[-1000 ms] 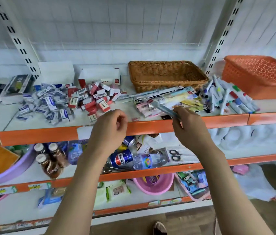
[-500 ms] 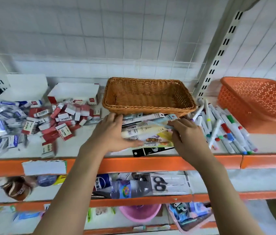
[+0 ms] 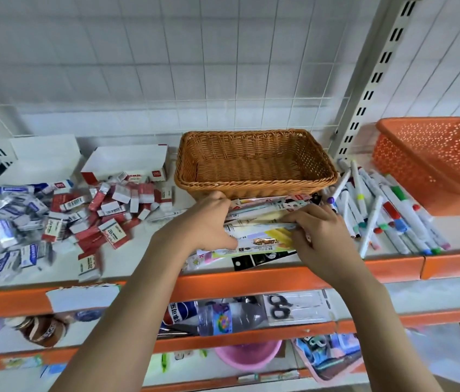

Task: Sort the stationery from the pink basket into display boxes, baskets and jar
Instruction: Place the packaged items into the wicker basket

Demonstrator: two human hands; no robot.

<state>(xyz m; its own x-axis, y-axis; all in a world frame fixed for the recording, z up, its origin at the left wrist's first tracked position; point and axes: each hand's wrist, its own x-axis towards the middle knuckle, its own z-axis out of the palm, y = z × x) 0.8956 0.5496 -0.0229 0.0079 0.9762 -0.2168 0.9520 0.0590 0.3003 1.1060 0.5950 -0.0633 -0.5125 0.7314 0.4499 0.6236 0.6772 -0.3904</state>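
- Your left hand is gripping the flat packets at their nine o'clock end, fingers curled round it.
- Your right hand is pinching the three o'clock end.
- The packets are lying just at six o'clock of the wicker basket (markers are lying at three o'clock).

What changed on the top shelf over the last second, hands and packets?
Both hands came forward from the shelf edge onto the pile of flat stationery packets in front of the brown wicker basket. The right hand laid its packet on the pile; it and the left hand now gather the pile from both sides. Basket, red eraser boxes and white marker pens stayed put.
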